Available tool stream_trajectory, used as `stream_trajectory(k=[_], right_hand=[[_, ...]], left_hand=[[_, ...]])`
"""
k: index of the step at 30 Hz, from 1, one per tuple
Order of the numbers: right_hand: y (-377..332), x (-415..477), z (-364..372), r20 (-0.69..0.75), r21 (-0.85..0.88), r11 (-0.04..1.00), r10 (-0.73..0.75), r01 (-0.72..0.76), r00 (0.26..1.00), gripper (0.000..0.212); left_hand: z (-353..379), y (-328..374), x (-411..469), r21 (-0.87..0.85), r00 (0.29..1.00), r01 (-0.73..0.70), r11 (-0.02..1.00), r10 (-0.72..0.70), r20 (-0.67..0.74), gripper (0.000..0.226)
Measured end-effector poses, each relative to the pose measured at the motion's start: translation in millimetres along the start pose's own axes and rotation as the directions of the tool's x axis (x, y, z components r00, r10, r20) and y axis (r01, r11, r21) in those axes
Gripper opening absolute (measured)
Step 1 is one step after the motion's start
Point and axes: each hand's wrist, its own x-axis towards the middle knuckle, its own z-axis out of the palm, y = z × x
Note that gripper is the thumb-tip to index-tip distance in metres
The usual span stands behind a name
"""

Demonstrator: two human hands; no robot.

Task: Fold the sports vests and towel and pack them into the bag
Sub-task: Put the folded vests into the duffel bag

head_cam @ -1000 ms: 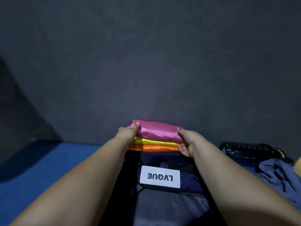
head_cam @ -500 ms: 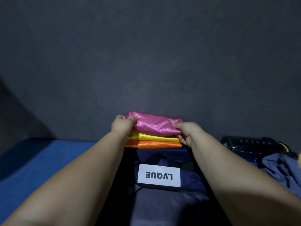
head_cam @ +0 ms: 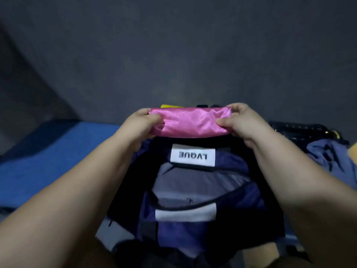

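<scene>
Bag [head_cam: 237, 161] lies open nearest, just below the fingers, w/ a white LVQUE label [head_cam: 192, 155] on its far rim. L hand [head_cam: 141, 124] & R hand [head_cam: 239, 122] each pinch one end of the folded pink vest [head_cam: 190, 121], thumbs on the near face and fingers curled over the top. The vest is stretched btwn them above the bag's far edge, not yet inside. A yellow vest [head_cam: 170, 106] peeks out just behind the L fingertips. Right of the R hand lies a crumpled towel [head_cam: 332, 157], w/ a dark bottle [head_cam: 301, 130] beyond it. Blue mat [head_cam: 48, 151] shows left of the L hand.
</scene>
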Motion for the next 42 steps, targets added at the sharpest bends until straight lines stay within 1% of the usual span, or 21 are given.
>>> stream_trajectory(k=[2, 4, 5, 7, 9, 11, 13, 15, 17, 21, 24, 26, 27, 29, 31, 32, 33, 36, 38, 40, 42], right_hand=[[18.4, -26.7, -1.9, 0.079, -0.078, 0.997, 0.022, -0.016, 0.997, 0.05], [38.3, -47.6, -2.9, 0.132, -0.21, 0.977, 0.052, -0.023, 0.99, 0.054], [47.2, -54.8, -2.9, 0.136, -0.331, 0.944, 0.059, -0.011, 0.989, 0.058], [59.4, -67.6, -2.6, 0.123, -0.577, 0.817, 0.063, 0.02, 0.99, 0.066], [66.3, -80.4, -1.2, 0.116, -0.693, 0.72, 0.069, 0.031, 0.991, 0.066], [72.9, -89.2, 0.1, 0.134, -0.731, 0.681, 0.076, 0.047, 0.988, 0.062], [77.7, -94.0, 0.4, 0.166, -0.764, 0.64, 0.072, 0.082, 0.984, 0.056], [81.9, -95.9, -0.5, 0.189, -0.788, 0.604, 0.059, 0.116, 0.98, 0.051], [88.0, -96.7, -2.0, 0.209, -0.799, 0.584, 0.047, 0.143, 0.977, 0.048], [96.3, -100.3, -4.4, 0.226, -0.767, 0.607, -0.047, 0.207, 0.973, 0.042], [102.0, -103.2, -4.3, 0.231, -0.77, 0.585, -0.116, 0.254, 0.966, 0.036], [105.6, -103.3, -3.4, 0.234, -0.785, 0.562, -0.12, 0.261, 0.965, 0.036], [107.1, -102.3, -3.2, 0.234, -0.776, 0.576, -0.116, 0.257, 0.965, 0.035], [106.7, -100.0, -4.1, 0.236, -0.728, 0.642, -0.098, 0.243, 0.967, 0.031], [106.6, -95.7, -5.8, 0.244, -0.678, 0.701, -0.07, 0.222, 0.967, 0.016], [107.1, -93.3, -6.4, 0.252, -0.667, 0.714, -0.052, 0.213, 0.966, 0.008], [107.5, -91.1, -6.6, 0.26, -0.666, 0.716, -0.037, 0.207, 0.965, 0.007], [111.0, -86.9, -6.2, 0.265, -0.695, 0.692, -0.007, 0.196, 0.964, 0.015], [111.5, -87.0, -5.5, 0.263, -0.722, 0.661, -0.008, 0.202, 0.965, 0.023], [112.5, -87.9, -4.9, 0.26, -0.737, 0.638, -0.035, 0.222, 0.965, 0.033], [113.3, -88.9, -3.2, 0.267, -0.745, 0.611, -0.095, 0.267, 0.959, 0.035]], left_hand=[[-6.0, -18.9, -25.8, 0.04, 0.996, 0.044, 0.998, -0.046, 0.071, 0.022], [-10.5, -39.7, -45.6, 0.172, 0.993, 0.071, 0.982, -0.086, 0.079, 0.021], [-12.3, -47.6, -53.3, 0.262, 0.992, 0.072, 0.962, -0.096, 0.077, 0.022], [-15.0, -60.9, -62.1, 0.414, 0.99, 0.042, 0.909, -0.093, 0.103, 0.021], [-15.0, -70.1, -67.1, 0.563, 0.985, -0.019, 0.827, -0.082, 0.154, 0.017], [-14.4, -78.5, -70.6, 0.705, 0.975, -0.097, 0.702, -0.075, 0.208, 0.019], [-15.2, -85.8, -73.8, 0.781, 0.964, -0.149, 0.607, -0.087, 0.251, 0.024], [-17.3, -91.4, -75.5, 0.802, 0.957, -0.177, 0.571, -0.092, 0.276, 0.027], [-18.6, -95.7, -77.9, 0.795, 0.953, -0.205, 0.571, -0.068, 0.295, 0.024], [-19.5, -101.4, -80.8, 0.762, 0.953, -0.235, 0.603, -0.013, 0.304, 0.025], [-19.8, -103.6, -82.2, 0.774, 0.954, -0.262, 0.576, 0.032, 0.299, 0.027], [-20.5, -104.2, -82.4, 0.79, 0.955, -0.268, 0.551, 0.041, 0.295, 0.027], [-20.8, -105.1, -82.0, 0.794, 0.955, -0.267, 0.547, 0.039, 0.295, 0.026], [-22.6, -105.5, -79.7, 0.781, 0.96, -0.233, 0.58, 0.007, 0.281, 0.028], [-25.4, -103.1, -76.0, 0.74, 0.962, -0.187, 0.646, -0.03, 0.27, 0.042], [-25.9, -102.3, -74.1, 0.722, 0.961, -0.176, 0.669, -0.042, 0.273, 0.046], [-25.8, -101.7, -71.9, 0.719, 0.959, -0.173, 0.673, -0.052, 0.28, 0.045], [-22.5, -103.8, -65.9, 0.777, 0.951, -0.174, 0.605, -0.101, 0.292, 0.032], [-18.9, -105.2, -64.3, 0.816, 0.95, -0.198, 0.544, -0.099, 0.297, 0.035], [-17.5, -106.9, -63.9, 0.815, 0.952, -0.211, 0.54, -0.076, 0.297, 0.038], [-18.7, -108.1, -65.8, 0.797, 0.962, -0.192, 0.572, -0.053, 0.269, 0.043]])
